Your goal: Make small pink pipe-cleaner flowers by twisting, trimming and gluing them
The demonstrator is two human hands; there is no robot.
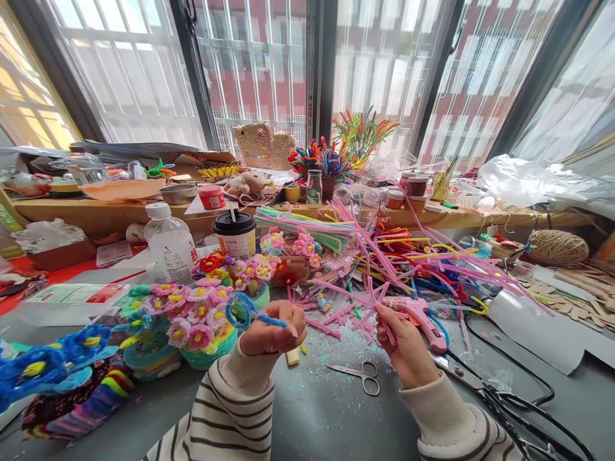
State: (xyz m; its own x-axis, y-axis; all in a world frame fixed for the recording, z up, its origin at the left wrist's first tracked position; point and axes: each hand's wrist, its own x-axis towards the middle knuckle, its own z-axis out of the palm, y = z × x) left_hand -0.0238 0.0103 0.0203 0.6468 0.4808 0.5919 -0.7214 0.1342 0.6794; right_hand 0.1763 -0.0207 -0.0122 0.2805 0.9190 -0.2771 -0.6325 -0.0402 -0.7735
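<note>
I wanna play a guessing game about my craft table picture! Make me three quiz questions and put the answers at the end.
1. Which hand holds the blue pipe cleaner bent into a loop?

2. True or false: the small scissors lie on the grey table.

3. What is the main colour of the glue gun near the right hand?
A) Green
B) Pink
C) Black

Key:
1. The left hand.
2. True.
3. B.
</note>
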